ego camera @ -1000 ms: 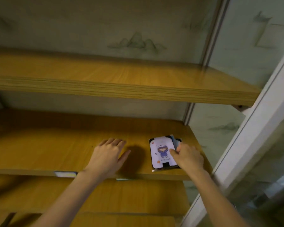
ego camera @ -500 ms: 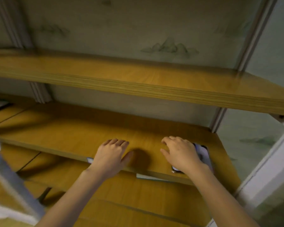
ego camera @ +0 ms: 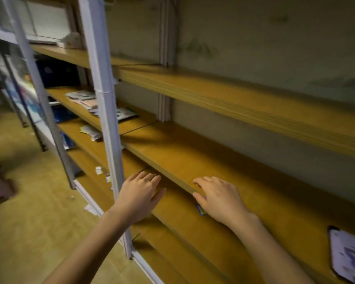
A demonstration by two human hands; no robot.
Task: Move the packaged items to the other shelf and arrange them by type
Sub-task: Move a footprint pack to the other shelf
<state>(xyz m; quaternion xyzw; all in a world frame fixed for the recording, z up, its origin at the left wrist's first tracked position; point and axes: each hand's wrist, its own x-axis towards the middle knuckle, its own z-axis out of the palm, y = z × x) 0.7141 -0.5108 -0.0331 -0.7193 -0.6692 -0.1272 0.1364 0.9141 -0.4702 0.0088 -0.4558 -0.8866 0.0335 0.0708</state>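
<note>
The left hand (ego camera: 138,193) is hanging in the air in front of the shelves, palm down. Its fingers are lying straight and close together, with the thumb sticking out to the side. It is holding nothing. The right hand (ego camera: 219,199) is hanging just beside it, over the front edge of the long brown wooden shelf (ego camera: 193,158). Its fingers are loose and a little spread, and it is holding nothing too. I cannot tell if it is touching the wood. A tiny blue and yellow tag (ego camera: 201,211) is peeking out under its thumb.

A flat white packet with a dark rim (ego camera: 348,257) is lying on the same wooden shelf. It is sitting far off to the right, well apart from both hands.

A tall white metal post (ego camera: 103,111) is standing just beside the left hand. Past the post, more packets are lying on the shelves there. A grey and pink pile (ego camera: 83,99) is lying higher up, a pale packet (ego camera: 124,113) is lying near the post, and a crumpled light packet (ego camera: 90,132) is lying on the board below. They are looking blurry, so I cannot tell what is in them.
</note>
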